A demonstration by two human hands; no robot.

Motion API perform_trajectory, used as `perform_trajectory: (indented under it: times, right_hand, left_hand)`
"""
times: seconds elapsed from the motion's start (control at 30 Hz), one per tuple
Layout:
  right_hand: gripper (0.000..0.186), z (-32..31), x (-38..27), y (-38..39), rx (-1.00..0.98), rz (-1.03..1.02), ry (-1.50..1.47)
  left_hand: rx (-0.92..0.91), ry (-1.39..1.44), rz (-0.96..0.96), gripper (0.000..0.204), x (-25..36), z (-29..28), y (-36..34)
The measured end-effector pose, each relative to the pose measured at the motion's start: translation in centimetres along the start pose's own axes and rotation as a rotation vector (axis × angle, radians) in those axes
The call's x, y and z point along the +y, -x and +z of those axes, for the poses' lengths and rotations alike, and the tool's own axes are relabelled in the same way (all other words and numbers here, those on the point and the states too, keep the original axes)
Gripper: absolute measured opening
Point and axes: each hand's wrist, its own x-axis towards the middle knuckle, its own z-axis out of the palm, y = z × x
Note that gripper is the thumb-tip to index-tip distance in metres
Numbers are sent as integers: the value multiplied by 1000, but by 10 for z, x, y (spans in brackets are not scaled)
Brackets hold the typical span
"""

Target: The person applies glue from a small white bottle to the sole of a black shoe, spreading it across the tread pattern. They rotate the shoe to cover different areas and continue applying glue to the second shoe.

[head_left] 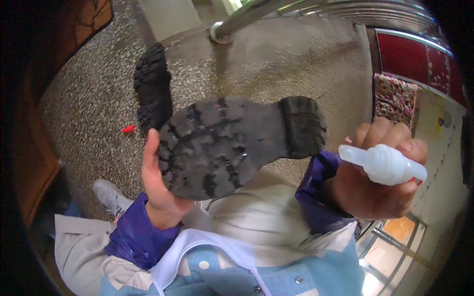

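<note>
At far L, a brown panel (42,187) stands near the edge of view; it is quite dark, so its details I cannot tell. Next comes a light shoe (109,195) on the speckled floor (84,106), and a bit above it a small red cone-shaped piece (128,129), lying on its side. Just R of this piece is a second black sole (155,89), also on the floor, w/ thick tread along its L edge; if it has an upper part, I cannot tell.

The L hand (163,195), in a purple sleeve (140,232), grips the black shoe sole (222,143) at its toe end: thumb along the L edge, other fingers hidden behind. This sole is held up off the floor, approx. in the middle of view, tread side toward the camera, toe at L, heel at R. Some small shiny spots are seen on the tread. Above it, a metal pole (247,22) runs up to the R.

The R hand (368,195) is closed around a small white bottle (387,165), w/ fingers curled. The bottle is tilted, its nozzle pointing L, near the heel but apart from it. Farther R are a patterned mat (395,96) and dark red panels (402,54), i.e. near the R edge.
</note>
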Motion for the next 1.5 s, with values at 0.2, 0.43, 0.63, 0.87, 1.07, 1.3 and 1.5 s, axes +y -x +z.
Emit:
perform_trajectory:
  times: [0.2,0.43,0.63,0.87,1.07,1.3,1.5]
  right_hand:
    - [42,-14,-10,4,78,-40,-3]
    - [37,-35,-15,12,72,-73,45]
    - [29,-42,-2,24,144,-171,56]
    - [40,-42,12,31,244,-136,38]
    - [35,-39,17,28,100,-127,124]
    - [31,-34,24,25,-16,-157,146]
    - [37,-31,23,22,-67,-150,177]
  left_hand:
    - [-72,6,-16,55,1,-4,-2]
    - [-169,-5,54,54,3,-15,-9]
    - [-129,-49,92,54,18,-21,-9]
    - [-133,-81,150,57,24,-24,-14]
    - [-246,-63,95,57,29,-24,-14]
    - [-200,-55,87,57,33,-32,-12]
    - [-237,-58,88,57,32,-29,-14]
